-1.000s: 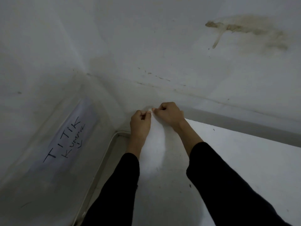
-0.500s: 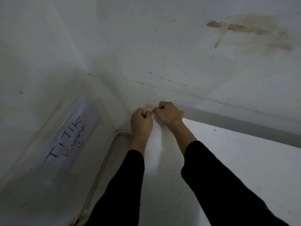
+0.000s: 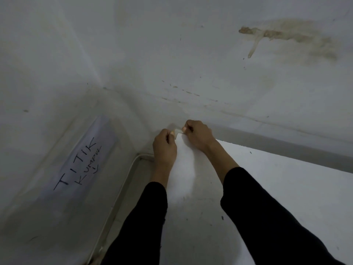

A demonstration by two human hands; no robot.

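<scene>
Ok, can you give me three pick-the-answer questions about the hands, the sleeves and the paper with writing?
1. Where is the white paper sheet with black handwriting? A left of the hands; B right of them; C between them.
2. What colour are the long cloth sleeves? A red; B black; C yellow.
3. What do the left hand and right hand do? A lie flat; B wave; C pinch a small pale strip.
A: it shows far left. B: both look black. C: fingertips grip it.

We see a sign (image 3: 80,161) reading "TITIK KUMPUL" on the left wall (image 3: 38,73), a pipe (image 3: 118,196) beside it, and a brown stain (image 3: 282,34) at upper right.
</scene>
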